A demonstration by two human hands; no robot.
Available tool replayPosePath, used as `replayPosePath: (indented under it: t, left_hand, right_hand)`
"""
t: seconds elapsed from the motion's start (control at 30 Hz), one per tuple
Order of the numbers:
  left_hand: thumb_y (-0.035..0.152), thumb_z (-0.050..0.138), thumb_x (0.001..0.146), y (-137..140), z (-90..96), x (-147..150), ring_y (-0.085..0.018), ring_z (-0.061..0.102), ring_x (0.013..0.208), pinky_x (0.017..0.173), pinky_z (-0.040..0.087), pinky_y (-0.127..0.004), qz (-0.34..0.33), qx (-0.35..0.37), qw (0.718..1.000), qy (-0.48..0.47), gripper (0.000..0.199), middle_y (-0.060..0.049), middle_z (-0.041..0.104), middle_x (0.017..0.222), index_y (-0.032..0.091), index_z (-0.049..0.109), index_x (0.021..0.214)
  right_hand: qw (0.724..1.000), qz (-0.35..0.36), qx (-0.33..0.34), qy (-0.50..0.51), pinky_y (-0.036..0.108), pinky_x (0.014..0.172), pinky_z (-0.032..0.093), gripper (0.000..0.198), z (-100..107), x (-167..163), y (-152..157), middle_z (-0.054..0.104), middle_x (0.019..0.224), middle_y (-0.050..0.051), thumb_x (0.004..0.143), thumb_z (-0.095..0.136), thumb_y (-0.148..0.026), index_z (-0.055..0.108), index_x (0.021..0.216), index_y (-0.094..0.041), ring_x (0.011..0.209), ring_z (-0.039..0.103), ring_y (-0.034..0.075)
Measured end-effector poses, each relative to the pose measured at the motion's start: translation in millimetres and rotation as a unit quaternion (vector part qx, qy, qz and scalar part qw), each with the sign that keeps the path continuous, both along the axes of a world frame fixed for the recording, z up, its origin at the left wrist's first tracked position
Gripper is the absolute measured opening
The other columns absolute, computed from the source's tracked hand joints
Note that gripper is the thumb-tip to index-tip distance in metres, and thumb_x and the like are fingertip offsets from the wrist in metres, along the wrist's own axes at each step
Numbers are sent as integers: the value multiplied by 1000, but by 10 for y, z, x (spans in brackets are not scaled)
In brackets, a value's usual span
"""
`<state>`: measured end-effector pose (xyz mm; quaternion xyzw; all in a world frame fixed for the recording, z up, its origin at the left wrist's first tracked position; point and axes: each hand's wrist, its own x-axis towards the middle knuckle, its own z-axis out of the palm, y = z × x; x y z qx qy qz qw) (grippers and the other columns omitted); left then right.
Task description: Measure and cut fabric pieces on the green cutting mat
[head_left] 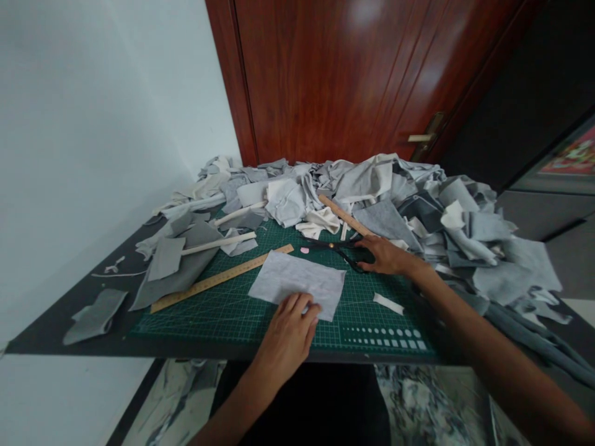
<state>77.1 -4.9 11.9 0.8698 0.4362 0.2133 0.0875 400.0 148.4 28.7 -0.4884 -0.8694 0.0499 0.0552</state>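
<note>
A light grey rectangle of fabric (302, 277) lies flat on the green cutting mat (223, 316). My left hand (290, 325) rests on its lower edge, fingers slightly bent and apart. Black-handled scissors (331, 246) lie beyond the fabric's top right corner, blades pointing left. My right hand (381, 254) has its fingers around the scissors' handles, close to the mat. Near the blades is a small pink piece (304, 250), perhaps chalk.
One wooden ruler (218, 282) lies left of the fabric; another wooden ruler (344, 215) slants behind the scissors. Heaped grey and white fabric scraps (362, 179) line the back and right. A small white strip (388, 304) lies right. A brown door (325, 80) stands behind.
</note>
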Motion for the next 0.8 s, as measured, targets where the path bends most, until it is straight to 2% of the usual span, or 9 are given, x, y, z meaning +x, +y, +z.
replayPosePath:
  t: [0.17,0.33,0.43,0.5,0.57,0.63,0.73,0.8]
  left_hand:
    - [15,48,102,-198,-19,-344,-26,59,126,115,45,-52,5,51,999,3,32,-6,66,128,23,63,129]
    - [26,53,102,-317,-65,-317,-27,56,135,117,45,-50,-31,80,996,18,47,-10,62,144,18,48,149]
    - [31,54,103,-357,-108,-239,-28,50,141,118,44,-49,-62,89,993,38,56,-12,55,153,15,40,155]
    - [34,53,104,-368,-141,-224,-29,51,141,117,45,-49,-62,96,993,43,55,-13,55,153,13,41,153]
    - [37,54,104,-370,-167,-245,-28,55,136,115,47,-48,-58,92,993,40,51,-12,59,148,13,46,149]
    - [36,54,104,-368,-183,-290,-28,59,129,112,50,-47,-61,84,994,30,46,-11,64,140,15,51,145]
    - [30,53,105,-375,-190,-369,-26,62,122,107,52,-46,-72,72,995,-1,36,-9,68,131,19,56,139]
    - [25,52,105,-394,-182,-420,-24,63,118,104,53,-43,-75,57,995,-35,29,-7,68,124,21,59,134]
  right_hand:
    - [995,2,-29,-92,41,94,53,42,196,-140,-48,73,118,18,83,70,-37,69,118,-14,107,70,33]
    - [991,-37,-11,-128,36,77,53,19,429,-160,-220,76,102,14,78,72,-29,71,94,-18,94,72,32]
    - [993,-49,-61,-85,33,69,50,7,600,-53,-444,72,80,8,77,70,-25,66,81,-21,76,68,25]
    - [989,-42,-138,24,31,67,49,10,719,25,-671,68,74,5,82,66,-30,61,78,-21,69,64,21]
    - [954,-27,-243,175,30,69,51,20,815,89,-948,67,81,5,87,65,-41,61,87,-21,73,63,19]
    - [894,-52,-326,304,28,62,50,34,858,140,-1237,57,72,0,87,68,-54,58,94,-22,63,55,16]
    - [801,-117,-436,393,24,47,40,50,793,199,-1614,45,67,-4,86,65,-71,57,94,-23,49,41,10]
    - [747,-138,-518,394,24,46,41,62,685,215,-1804,44,71,-4,75,68,-82,57,94,-23,47,39,9]
